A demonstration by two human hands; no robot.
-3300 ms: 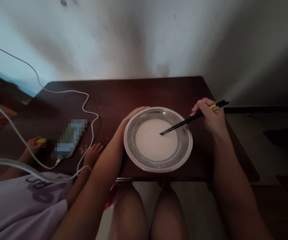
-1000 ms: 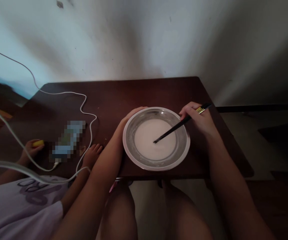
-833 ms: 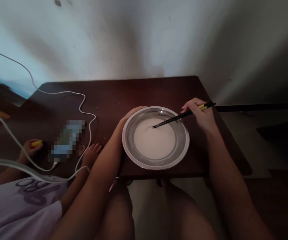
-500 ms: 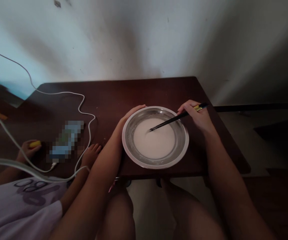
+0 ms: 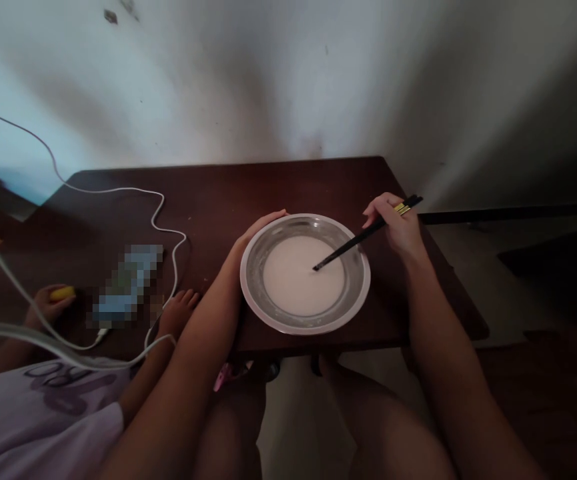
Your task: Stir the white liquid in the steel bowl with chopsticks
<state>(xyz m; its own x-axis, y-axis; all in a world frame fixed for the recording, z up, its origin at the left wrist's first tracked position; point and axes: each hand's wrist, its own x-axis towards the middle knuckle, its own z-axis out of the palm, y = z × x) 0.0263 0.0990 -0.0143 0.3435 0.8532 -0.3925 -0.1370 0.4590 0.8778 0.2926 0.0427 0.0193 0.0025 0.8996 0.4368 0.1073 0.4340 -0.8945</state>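
A wide metal bowl (image 5: 357, 300) stands near the front edge of the dark table, with a smooth, milky white liquid (image 5: 301, 287) in its bottom. My left hand (image 5: 263, 223) curves around the bowl's far left side and grips it; some of the fingers are hidden behind the rim. Black chopsticks (image 5: 351, 244) with gold bands are pinched in my right hand (image 5: 393, 217) above the bowl's right side. They slant down to the left, and their tips dip into the liquid near the middle.
Left of me, another person's hand (image 5: 53, 303) holds a small yellow object, and their other hand (image 5: 181, 308) rests on the table (image 5: 268, 183). A blurred-out phone (image 5: 128, 283) lies between, plugged into a white cable (image 5: 161, 230). A wall (image 5: 288, 80) rises behind.
The chopstick tips have moved right and slightly down within the liquid, and my right hand has tilted them more steeply. The whole view has shifted a little. My left hand stays on the bowl.
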